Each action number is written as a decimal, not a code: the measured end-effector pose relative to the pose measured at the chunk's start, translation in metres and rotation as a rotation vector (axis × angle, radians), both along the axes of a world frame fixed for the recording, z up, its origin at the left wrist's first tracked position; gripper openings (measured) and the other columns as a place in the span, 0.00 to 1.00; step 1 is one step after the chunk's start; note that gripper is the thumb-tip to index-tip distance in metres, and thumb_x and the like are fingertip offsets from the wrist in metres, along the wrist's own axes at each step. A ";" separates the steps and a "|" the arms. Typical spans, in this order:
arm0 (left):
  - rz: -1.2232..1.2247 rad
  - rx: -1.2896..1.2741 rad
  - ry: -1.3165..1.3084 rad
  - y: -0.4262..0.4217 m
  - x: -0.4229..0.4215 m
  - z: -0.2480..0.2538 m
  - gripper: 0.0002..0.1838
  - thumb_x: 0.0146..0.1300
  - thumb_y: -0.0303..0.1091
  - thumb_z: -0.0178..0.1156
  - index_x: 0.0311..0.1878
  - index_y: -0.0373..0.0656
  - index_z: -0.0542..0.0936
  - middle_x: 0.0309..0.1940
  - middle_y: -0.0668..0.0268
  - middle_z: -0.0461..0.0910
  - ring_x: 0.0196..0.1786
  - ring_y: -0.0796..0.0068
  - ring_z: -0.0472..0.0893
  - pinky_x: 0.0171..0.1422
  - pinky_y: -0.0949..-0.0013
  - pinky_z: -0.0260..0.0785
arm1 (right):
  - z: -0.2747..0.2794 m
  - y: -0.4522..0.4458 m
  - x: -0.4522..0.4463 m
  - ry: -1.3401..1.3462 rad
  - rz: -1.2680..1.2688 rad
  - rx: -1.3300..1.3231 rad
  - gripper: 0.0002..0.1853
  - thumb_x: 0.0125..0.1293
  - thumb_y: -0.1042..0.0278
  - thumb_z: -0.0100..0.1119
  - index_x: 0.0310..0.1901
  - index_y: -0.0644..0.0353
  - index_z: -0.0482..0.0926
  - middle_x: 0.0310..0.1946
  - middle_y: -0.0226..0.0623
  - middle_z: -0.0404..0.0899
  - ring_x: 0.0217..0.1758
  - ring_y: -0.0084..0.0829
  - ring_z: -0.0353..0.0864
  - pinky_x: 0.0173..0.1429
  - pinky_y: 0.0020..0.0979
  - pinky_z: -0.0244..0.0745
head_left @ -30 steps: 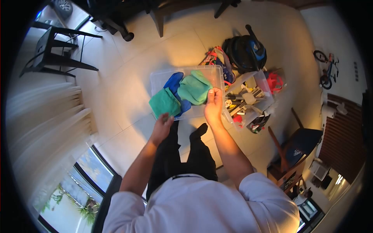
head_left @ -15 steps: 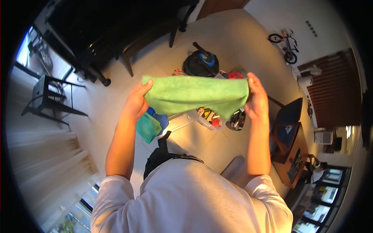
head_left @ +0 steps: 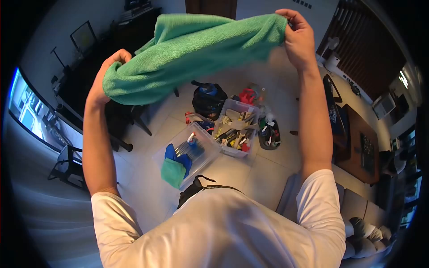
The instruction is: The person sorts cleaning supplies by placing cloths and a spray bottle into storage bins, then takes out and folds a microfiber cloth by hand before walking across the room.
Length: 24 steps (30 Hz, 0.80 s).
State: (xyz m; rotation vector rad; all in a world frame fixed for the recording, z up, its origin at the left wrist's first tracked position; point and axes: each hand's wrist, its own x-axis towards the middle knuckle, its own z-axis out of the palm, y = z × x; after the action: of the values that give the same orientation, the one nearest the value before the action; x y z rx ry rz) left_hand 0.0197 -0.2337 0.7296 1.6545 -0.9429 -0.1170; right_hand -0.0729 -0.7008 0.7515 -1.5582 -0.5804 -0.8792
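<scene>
"Where is the green cloth found?"
"It is suspended between the left hand and right hand, its long axis slanted, right end higher in view."
"And the grip?"
"One end is pinched by each; the left is partly covered."

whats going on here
A person in a white shirt is holding up a loosely spread green cloth, with the left fingers at one end and the right fingers at the other. Below, a folded teal cloth and something blue lie at one end of a see-through container, next to a bin full of mixed items.
</scene>
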 end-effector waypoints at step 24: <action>0.063 0.315 -0.844 0.033 -0.177 0.165 0.17 0.62 0.18 0.52 0.44 0.49 0.86 0.53 0.59 0.72 0.57 0.67 0.77 0.60 0.68 0.72 | 0.081 -0.098 -0.117 -0.142 0.630 0.079 0.13 0.78 0.74 0.44 0.56 0.62 0.78 0.47 0.40 0.83 0.49 0.32 0.85 0.55 0.35 0.83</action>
State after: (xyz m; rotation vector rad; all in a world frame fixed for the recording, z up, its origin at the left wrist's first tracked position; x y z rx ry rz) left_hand -0.1573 -0.2004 0.8945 2.0619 -1.5504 0.5444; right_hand -0.1898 -0.7986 0.8324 -1.1387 -1.0530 -0.5193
